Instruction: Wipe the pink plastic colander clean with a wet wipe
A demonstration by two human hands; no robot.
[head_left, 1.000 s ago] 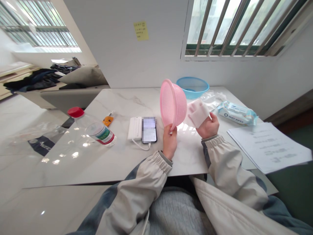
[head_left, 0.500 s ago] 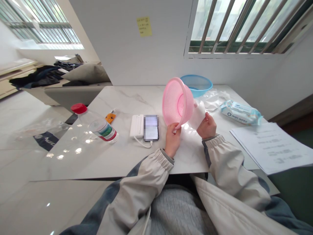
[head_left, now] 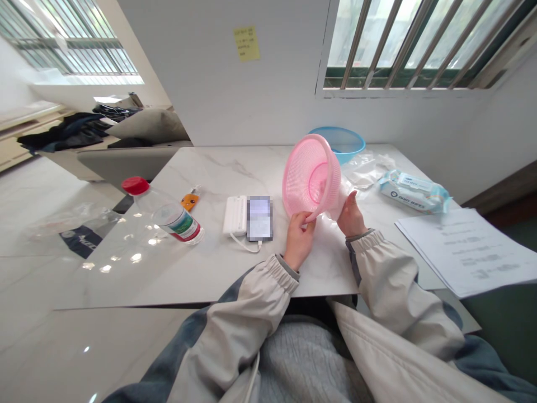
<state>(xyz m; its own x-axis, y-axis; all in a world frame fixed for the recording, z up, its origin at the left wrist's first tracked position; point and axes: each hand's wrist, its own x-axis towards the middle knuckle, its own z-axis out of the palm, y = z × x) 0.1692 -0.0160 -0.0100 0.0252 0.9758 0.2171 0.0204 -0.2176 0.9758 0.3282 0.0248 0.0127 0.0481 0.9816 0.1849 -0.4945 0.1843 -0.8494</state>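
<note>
The pink strainer basket (head_left: 312,179) has swung round since the earlier frame, so its open side now faces the person, and it sits slightly further toward the desk's (head_left: 201,274) right edge. The left hand (head_left: 300,239) pinches its lower rim between thumb and fingers and holds it tilted on edge above the middle of the desk, near the front edge. The right hand (head_left: 351,216) has closed in against the basket's right side. Its fingers and the white wipe it held are now hidden behind the rim, so its grip cannot be told. A blue bowl (head_left: 346,143) stands at the back edge just behind the basket. A phone (head_left: 259,218) lies left of the left hand.
</note>
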